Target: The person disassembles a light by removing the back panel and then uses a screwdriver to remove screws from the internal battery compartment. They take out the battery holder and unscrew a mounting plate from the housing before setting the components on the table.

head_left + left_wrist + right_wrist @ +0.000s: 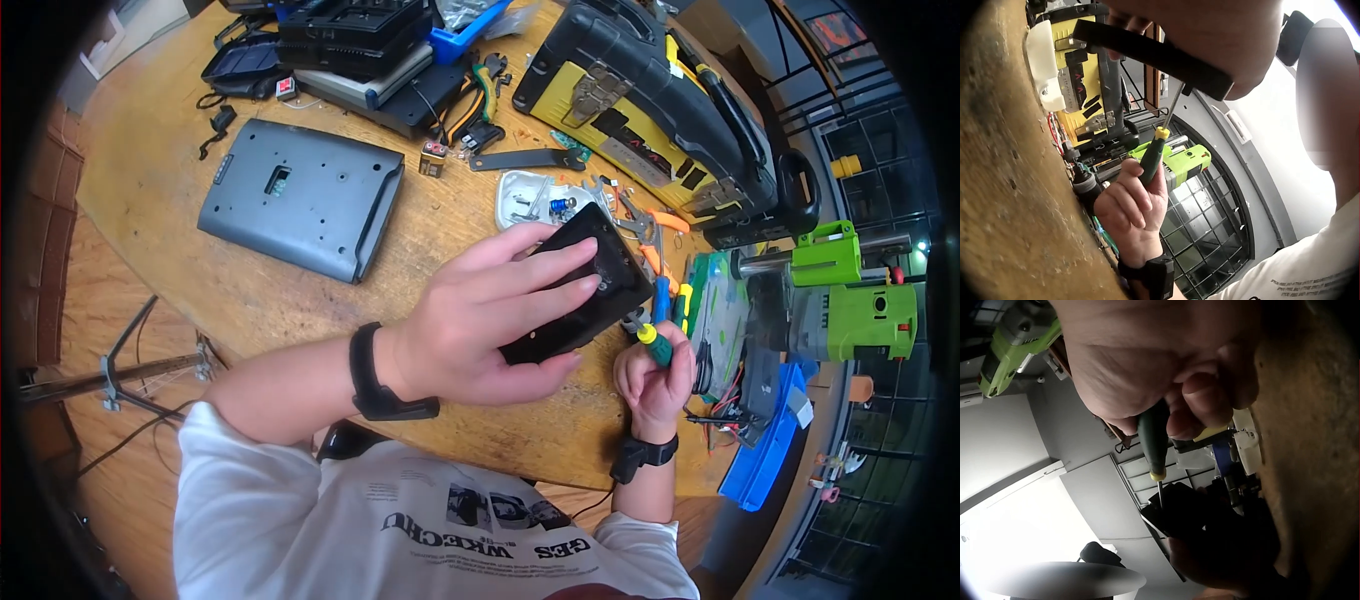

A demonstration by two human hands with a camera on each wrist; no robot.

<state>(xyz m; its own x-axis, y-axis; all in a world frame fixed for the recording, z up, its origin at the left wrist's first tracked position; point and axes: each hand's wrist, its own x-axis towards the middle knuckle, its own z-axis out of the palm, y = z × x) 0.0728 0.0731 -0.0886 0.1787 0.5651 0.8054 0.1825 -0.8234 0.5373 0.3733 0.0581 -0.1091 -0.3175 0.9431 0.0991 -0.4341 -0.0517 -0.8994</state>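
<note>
In the head view my left hand [490, 310] grips a flat black box [600, 290] tilted above the table, fingers spread over its face and thumb along the lower edge. My right hand [655, 380] holds a screwdriver with a green handle [656, 345] and yellow collar. The left wrist view shows the screwdriver shaft [1174, 106] reaching up to the edge of the black box [1154, 59], with the right hand [1132, 206] curled round the handle. In the right wrist view the tip meets the dark box; exact contact there is too dark to tell.
A grey flat housing [305, 195] lies on the wooden table [130, 180] at the left. Behind are stacked black devices [350, 50], a white parts tray [520, 190] and a yellow-black toolbox [640, 110]. Pliers, a green power tool [855, 320] and a blue bin [765, 450] stand right.
</note>
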